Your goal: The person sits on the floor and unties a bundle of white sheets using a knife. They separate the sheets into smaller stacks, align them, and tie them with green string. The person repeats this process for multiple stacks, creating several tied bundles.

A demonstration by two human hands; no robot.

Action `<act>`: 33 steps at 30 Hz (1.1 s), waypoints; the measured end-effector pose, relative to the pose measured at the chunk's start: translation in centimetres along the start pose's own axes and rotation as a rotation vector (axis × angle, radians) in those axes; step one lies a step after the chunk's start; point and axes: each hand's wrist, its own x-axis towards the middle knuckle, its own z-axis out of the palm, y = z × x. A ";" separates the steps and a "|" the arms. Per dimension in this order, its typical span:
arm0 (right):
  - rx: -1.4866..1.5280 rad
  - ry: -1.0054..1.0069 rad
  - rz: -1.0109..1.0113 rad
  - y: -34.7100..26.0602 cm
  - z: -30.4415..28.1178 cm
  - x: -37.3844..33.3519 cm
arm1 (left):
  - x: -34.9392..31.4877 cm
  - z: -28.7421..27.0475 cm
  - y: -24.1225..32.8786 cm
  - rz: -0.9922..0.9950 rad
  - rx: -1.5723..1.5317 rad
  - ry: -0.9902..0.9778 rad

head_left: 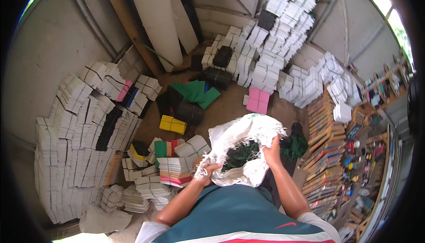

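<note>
A white woven sack (223, 132) with a frayed rim hangs in front of my body, its mouth spread wide. Dark green strips or scraps (242, 155) show inside it; their exact kind I cannot make out. My left hand (205, 172) grips the rim at the near left, fingers closed on the cloth. On the right side, my right hand (271, 152) is closed round the rim, the fingers partly behind the fabric. The bottom of the sack is hidden.
Tied white sheet bundles (71, 154) are piled at the left and far wall. Green sheets (195, 91), a yellow bundle (172, 124) and a pink bundle (258, 100) lie on the floor ahead. A dark green heap (294, 145) and stacked wooden pieces (325, 150) stand at the right.
</note>
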 end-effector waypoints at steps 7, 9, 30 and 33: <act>-0.123 -0.495 -0.087 -0.2 9.2 20.3 | 12.0 1.9 1.6 0.196 -0.359 0.230; -0.148 -0.674 -0.082 -0.2 11.5 25.7 | 15.9 3.7 1.0 0.229 -0.444 0.325; -0.613 -2.066 -0.754 6.1 18.7 34.6 | 37.4 24.3 -13.7 0.870 -0.998 1.571; -0.610 -2.190 -0.861 6.1 16.0 31.0 | 39.1 27.7 -18.4 0.985 -1.154 1.652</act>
